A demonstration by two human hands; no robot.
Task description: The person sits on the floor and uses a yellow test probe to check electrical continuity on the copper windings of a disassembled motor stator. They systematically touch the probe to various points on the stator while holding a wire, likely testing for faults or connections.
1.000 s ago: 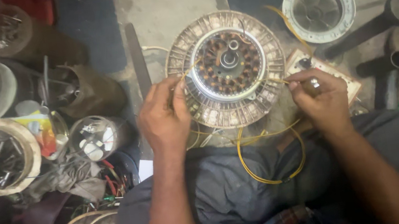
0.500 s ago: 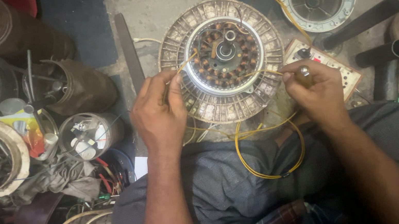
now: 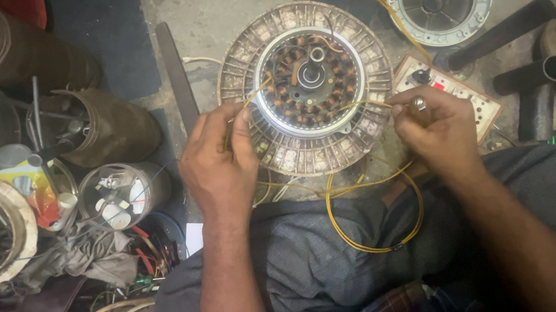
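Both forearms are extended from the 6 o'clock edge of the view toward 12 o'clock, bare to the elbows. The left hand is held at about 9 o'clock of the centre, back turned upward, knuckles bent, with the thumb and forefinger pinched together at the 1 o'clock side of the hand. The right hand is set at about 3 o'clock, back also upward, fingers curled inward, its thumb and forefinger pressed together toward 10 o'clock. The two hands are kept well apart.
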